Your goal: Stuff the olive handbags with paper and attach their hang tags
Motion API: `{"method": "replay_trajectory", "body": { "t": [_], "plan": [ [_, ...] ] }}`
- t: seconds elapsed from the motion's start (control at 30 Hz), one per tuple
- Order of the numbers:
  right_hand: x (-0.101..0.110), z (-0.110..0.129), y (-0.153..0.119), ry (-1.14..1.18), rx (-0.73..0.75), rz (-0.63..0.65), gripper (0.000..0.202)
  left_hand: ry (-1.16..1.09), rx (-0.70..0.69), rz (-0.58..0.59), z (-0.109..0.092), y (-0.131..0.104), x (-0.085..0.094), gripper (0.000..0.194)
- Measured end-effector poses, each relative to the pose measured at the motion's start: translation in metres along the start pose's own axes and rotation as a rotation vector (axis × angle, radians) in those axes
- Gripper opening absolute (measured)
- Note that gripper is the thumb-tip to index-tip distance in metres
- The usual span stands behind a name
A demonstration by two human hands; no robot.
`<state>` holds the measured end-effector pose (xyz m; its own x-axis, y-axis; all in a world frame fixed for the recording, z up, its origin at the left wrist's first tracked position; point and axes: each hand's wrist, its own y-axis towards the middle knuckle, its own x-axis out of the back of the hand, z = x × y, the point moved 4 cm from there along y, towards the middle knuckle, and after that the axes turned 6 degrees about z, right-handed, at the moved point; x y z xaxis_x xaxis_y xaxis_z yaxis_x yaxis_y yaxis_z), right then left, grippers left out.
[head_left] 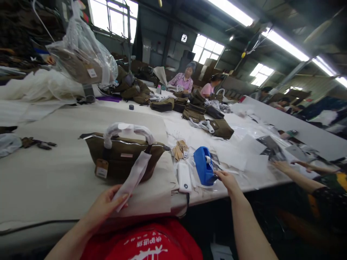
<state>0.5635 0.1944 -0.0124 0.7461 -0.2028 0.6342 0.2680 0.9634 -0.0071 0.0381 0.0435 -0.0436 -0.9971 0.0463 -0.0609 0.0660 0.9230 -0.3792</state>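
An olive-brown handbag [121, 153] stands upright on the table, its carry handle [127, 128] wrapped in white sheeting and a tan tag [101, 169] hanging at its left. From its right side hangs a flat strip wrapped in thin white material [135, 173]. My left hand [111, 202] is closed on the lower end of that strip. To the right stands a blue tape dispenser [202, 166] with a pale roll in it. My right hand [226, 180] pinches at the dispenser's near right end, on what looks like the tape; the tape itself barely shows.
Between bag and dispenser lie a white device [184, 177] with a cable and some tan tags [180, 150]. Further back are several olive bags [193, 112]. A plastic-covered bag [84, 66] hangs at upper left. At right, a co-worker's arms [298, 177] reach over the table.
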Motion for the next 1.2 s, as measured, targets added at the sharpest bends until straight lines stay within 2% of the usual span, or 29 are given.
{"method": "replay_trajectory", "body": {
  "t": [0.1, 0.23, 0.47, 0.57, 0.67, 0.7, 0.77, 0.9, 0.97, 1.03, 1.1, 1.2],
  "plan": [
    [-0.002, -0.013, -0.002, 0.097, -0.04, -0.006, 0.048, 0.021, -0.028, 0.055, 0.0, 0.0, -0.002, 0.057],
    [0.005, -0.022, -0.018, 0.117, -0.058, -0.111, 0.052, 0.022, -0.027, 0.054, 0.0, 0.0, -0.003, 0.057],
    [0.009, -0.038, -0.051, -0.037, -0.175, -0.123, 0.034, 0.037, -0.017, 0.072, 0.007, 0.008, -0.004, 0.06],
    [0.015, -0.025, -0.06, -0.102, -0.192, -0.143, 0.032, 0.027, -0.03, 0.062, 0.007, 0.009, -0.004, 0.06],
    [0.004, 0.015, -0.075, -0.004, -0.085, -0.162, 0.041, 0.0, -0.048, 0.047, 0.005, 0.008, -0.004, 0.059],
    [-0.006, 0.034, -0.081, 0.066, -0.03, -0.14, 0.043, -0.015, -0.051, 0.043, 0.004, 0.007, -0.005, 0.059],
    [-0.037, 0.076, -0.096, 0.178, 0.07, -0.003, 0.043, -0.05, -0.056, 0.038, 0.004, 0.006, -0.006, 0.06],
    [-0.122, 0.163, -0.137, 0.272, 0.27, 0.451, 0.035, -0.113, -0.064, 0.022, 0.003, 0.001, -0.006, 0.059],
    [-0.163, 0.194, -0.161, 0.296, 0.354, 0.663, 0.036, -0.125, -0.081, 0.012, 0.001, -0.004, -0.006, 0.056],
    [-0.199, 0.213, -0.18, 0.301, 0.4, 0.837, 0.038, -0.115, -0.1, 0.005, -0.002, -0.01, -0.005, 0.053],
    [-0.229, 0.218, -0.194, 0.278, 0.397, 0.955, 0.04, -0.087, -0.127, -0.004, -0.005, -0.014, -0.005, 0.049],
    [-0.257, 0.214, -0.2, 0.216, 0.328, 0.99, 0.043, -0.042, -0.161, -0.013, -0.007, -0.017, -0.003, 0.047]
  ]
}}
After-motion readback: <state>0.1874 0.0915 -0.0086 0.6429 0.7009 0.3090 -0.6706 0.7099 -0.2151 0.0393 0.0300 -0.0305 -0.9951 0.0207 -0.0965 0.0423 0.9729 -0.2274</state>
